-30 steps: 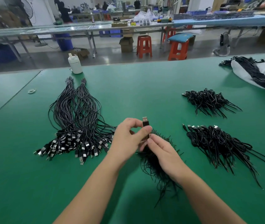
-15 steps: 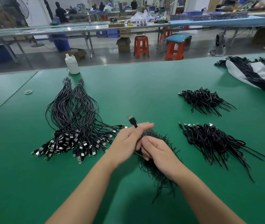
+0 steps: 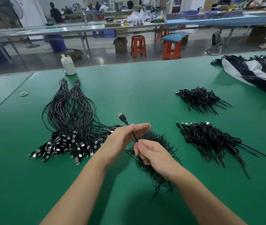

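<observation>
A single black USB cable (image 3: 123,118) runs between my two hands, its plug sticking up and to the left above my left hand (image 3: 124,140). That hand pinches the cable near the plug between thumb and forefinger, the other fingers stretched out straight. My right hand (image 3: 153,154) grips the cable lower down with curled fingers. Both hands hover over a small heap of thin black wires (image 3: 159,139) on the green table (image 3: 137,88). The rest of the cable is hidden under my right hand.
Two long tied bundles of USB cables (image 3: 67,124) lie to the left, plugs toward me. Two piles of coiled black cables (image 3: 200,99) (image 3: 210,138) sit to the right. A white bag with cable bundles (image 3: 255,70) is far right. A white bottle (image 3: 68,65) stands at the far edge.
The plug has tilted from upright to leaning left and now stands farther out of my left hand. My right hand has slid back down the cable, toward me.
</observation>
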A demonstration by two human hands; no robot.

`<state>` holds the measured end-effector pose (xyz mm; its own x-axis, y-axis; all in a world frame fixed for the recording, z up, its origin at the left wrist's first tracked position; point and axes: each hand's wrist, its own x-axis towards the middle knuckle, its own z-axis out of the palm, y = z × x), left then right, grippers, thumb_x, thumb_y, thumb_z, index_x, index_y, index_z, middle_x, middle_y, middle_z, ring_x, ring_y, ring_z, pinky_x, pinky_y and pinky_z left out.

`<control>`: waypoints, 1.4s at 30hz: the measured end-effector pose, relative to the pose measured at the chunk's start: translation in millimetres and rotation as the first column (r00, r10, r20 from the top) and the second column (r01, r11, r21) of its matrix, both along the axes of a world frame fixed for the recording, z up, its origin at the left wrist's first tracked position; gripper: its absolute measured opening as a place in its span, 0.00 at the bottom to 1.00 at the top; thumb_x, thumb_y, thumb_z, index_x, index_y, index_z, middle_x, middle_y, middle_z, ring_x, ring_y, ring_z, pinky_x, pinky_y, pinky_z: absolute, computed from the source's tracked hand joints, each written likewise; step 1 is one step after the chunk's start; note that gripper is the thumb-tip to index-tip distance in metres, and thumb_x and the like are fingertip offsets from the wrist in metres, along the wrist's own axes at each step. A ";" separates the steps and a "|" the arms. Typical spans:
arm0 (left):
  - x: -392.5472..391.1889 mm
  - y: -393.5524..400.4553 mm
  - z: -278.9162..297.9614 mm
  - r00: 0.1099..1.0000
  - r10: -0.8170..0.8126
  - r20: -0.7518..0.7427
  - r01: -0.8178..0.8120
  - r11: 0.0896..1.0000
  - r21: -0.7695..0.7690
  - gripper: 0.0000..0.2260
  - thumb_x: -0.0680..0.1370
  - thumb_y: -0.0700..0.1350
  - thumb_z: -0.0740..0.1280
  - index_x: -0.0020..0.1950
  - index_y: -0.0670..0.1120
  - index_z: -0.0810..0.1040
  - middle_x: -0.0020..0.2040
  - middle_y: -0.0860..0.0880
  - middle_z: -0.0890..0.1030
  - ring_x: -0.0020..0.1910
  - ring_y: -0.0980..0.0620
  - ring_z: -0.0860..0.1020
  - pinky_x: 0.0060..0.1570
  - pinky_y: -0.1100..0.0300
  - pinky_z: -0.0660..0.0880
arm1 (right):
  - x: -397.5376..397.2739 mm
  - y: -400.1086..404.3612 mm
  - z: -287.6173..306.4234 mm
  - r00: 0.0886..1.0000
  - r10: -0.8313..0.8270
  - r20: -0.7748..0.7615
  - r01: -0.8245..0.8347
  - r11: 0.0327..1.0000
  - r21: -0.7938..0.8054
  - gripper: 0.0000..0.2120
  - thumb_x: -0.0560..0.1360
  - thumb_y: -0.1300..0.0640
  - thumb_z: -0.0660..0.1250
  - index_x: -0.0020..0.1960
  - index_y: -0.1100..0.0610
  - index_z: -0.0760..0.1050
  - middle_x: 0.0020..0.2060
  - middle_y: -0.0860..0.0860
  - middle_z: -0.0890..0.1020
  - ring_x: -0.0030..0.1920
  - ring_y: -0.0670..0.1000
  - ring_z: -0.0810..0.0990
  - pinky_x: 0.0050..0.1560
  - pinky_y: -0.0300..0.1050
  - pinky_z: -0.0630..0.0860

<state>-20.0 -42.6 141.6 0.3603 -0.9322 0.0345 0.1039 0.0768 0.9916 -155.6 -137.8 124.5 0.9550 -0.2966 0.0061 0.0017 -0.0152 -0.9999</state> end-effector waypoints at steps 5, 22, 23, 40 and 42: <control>-0.7 -0.6 -2.1 0.999 0.038 -0.001 -0.038 0.999 0.001 0.23 0.82 0.49 0.50 0.66 0.41 0.78 0.66 0.45 0.80 0.69 0.47 0.75 0.72 0.52 0.67 | 0.1 2.3 0.0 1.000 0.013 -0.018 -0.012 0.999 0.035 0.19 0.86 0.55 0.54 0.38 0.51 0.75 0.26 0.44 0.63 0.28 0.47 0.57 0.30 0.41 0.55; 23.7 63.2 -12.4 0.869 -0.435 -0.236 0.490 0.823 0.286 0.24 0.82 0.53 0.55 0.59 0.35 0.80 0.54 0.35 0.83 0.44 0.39 0.85 0.37 0.54 0.82 | 8.2 -8.2 -22.8 0.998 0.036 -0.043 -0.009 0.853 0.521 0.20 0.82 0.46 0.60 0.33 0.53 0.70 0.24 0.47 0.58 0.26 0.48 0.54 0.29 0.40 0.56; 19.8 65.5 -21.2 0.908 -0.398 -0.127 0.410 0.786 0.463 0.23 0.82 0.54 0.55 0.57 0.38 0.82 0.54 0.37 0.84 0.46 0.38 0.85 0.41 0.52 0.83 | 8.5 -8.4 -21.4 0.998 0.050 -0.041 -0.021 0.853 0.522 0.20 0.82 0.47 0.60 0.33 0.53 0.70 0.24 0.47 0.59 0.26 0.48 0.54 0.29 0.41 0.55; -0.4 36.6 -10.4 0.704 0.128 -0.699 -0.284 0.952 -0.111 0.16 0.82 0.49 0.57 0.46 0.41 0.80 0.26 0.54 0.69 0.20 0.59 0.64 0.18 0.66 0.62 | 7.3 26.7 -47.7 0.981 0.177 -0.081 -0.100 0.814 0.572 0.19 0.82 0.47 0.60 0.34 0.53 0.68 0.24 0.47 0.59 0.26 0.46 0.55 0.30 0.40 0.54; -2.5 47.8 -14.0 0.835 0.018 -0.549 -0.092 0.990 -0.107 0.17 0.82 0.48 0.57 0.45 0.40 0.81 0.23 0.54 0.66 0.19 0.58 0.57 0.18 0.65 0.55 | 7.0 23.6 -49.0 0.978 0.196 -0.068 -0.123 0.813 0.569 0.19 0.82 0.46 0.61 0.34 0.52 0.69 0.24 0.46 0.60 0.25 0.45 0.57 0.30 0.39 0.57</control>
